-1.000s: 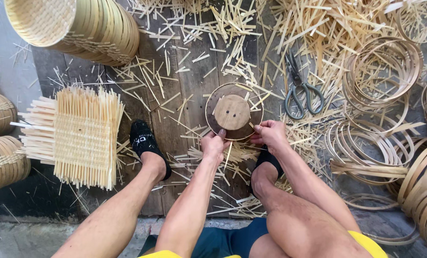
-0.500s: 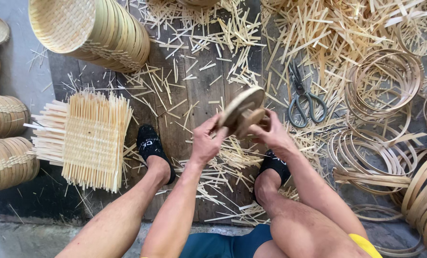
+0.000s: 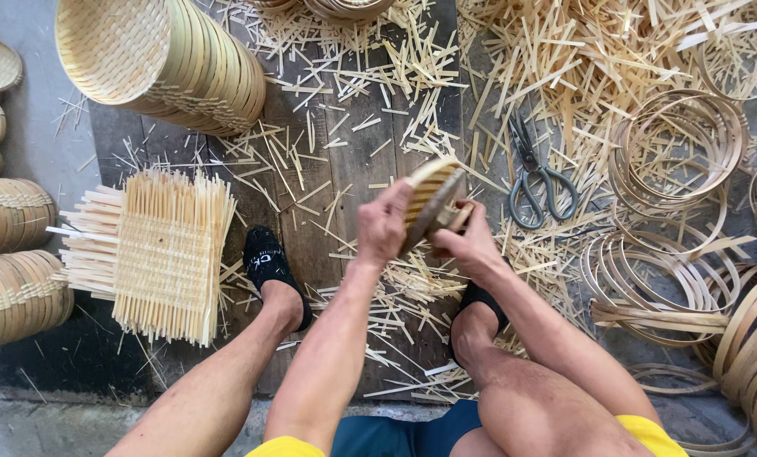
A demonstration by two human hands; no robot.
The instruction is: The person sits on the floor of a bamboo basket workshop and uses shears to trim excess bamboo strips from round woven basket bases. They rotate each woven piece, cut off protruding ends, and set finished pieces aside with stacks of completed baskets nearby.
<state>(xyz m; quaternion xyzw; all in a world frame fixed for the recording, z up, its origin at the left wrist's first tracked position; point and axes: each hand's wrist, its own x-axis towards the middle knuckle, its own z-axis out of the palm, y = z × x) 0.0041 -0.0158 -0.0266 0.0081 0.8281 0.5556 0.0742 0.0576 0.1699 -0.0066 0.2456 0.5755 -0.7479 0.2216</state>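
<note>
Hands meet on one small round woven bamboo tray [image 3: 429, 199], held in the air above the plank floor [image 3: 345, 169], between the two black-socked feet. Left hand [image 3: 384, 224] sits at 9 o'clock of the tray, fingers curled closed around its near rim. Right hand [image 3: 466, 241] sits at 4 o'clock, fingers also closed, pinching the lower edge from beneath. Tray stands tilted on edge, its face turned toward 9 o'clock and its long line running from 7 to 1 o'clock; motion blur hides finer detail of the weave. Both hands are equally near, each touching it. Scissors [image 3: 538, 182] lie at 3 o'clock, apart; square woven mat [image 3: 163, 258] lies at 9 o'clock, well apart.
</note>
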